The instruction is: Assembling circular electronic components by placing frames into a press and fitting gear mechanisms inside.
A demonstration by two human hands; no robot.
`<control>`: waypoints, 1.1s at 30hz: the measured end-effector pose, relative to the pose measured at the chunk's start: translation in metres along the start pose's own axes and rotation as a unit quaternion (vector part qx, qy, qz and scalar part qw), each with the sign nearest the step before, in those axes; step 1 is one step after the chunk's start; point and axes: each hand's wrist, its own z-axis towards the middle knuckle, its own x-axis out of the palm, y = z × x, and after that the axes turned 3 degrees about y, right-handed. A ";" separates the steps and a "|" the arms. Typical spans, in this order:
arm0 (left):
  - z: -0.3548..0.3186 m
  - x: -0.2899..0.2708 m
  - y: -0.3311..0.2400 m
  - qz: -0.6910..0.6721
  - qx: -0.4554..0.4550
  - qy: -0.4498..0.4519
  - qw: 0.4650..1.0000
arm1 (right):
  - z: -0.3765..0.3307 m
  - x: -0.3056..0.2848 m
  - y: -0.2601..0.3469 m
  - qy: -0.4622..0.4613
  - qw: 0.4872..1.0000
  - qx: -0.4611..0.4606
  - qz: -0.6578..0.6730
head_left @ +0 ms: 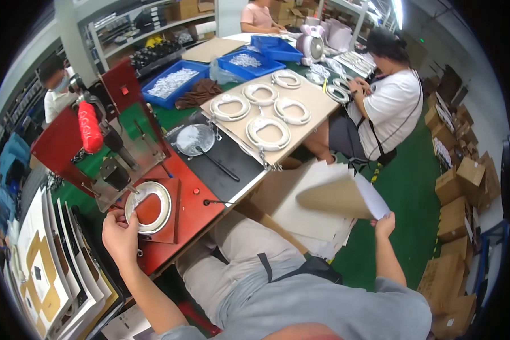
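My left hand (120, 231) grips the near left edge of a white ring-shaped part (163, 208), thumb on top. The ring lies on the red base of a hand press (197, 218), under its clear plate and black block (114, 173). A red-wrapped lever handle (89, 127) stands above. Out to the right, my right hand (384, 225) is closed on the edge of a curled sheet, white on one side and brown on the other (337, 195). Below that sheet lies a stack of pale sheets (272, 192) beside my legs.
Several white rings (268, 134) lie on the tan board (240, 131). On the black mat (201, 156) are a round dish of white material (195, 139) and a black-handled tool (223, 168). Blue trays (173, 86) hold small white parts. A co-worker (393, 96) sits at right near cartons (456, 209).
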 end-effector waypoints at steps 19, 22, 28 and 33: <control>0.020 0.001 -0.006 0.042 -0.047 0.068 0.996 | -0.109 0.154 -0.044 0.272 0.944 0.077 -0.171; 0.013 -0.013 0.006 0.041 -0.040 0.063 0.996 | -0.131 0.151 0.053 0.372 0.900 -0.085 -0.212; 0.010 -0.011 -0.016 0.063 -0.022 0.087 0.994 | -0.183 0.130 0.291 0.420 0.780 -0.448 0.122; 0.006 -0.016 -0.003 0.062 -0.029 0.067 0.995 | -0.241 0.131 0.480 0.281 0.552 -0.651 0.438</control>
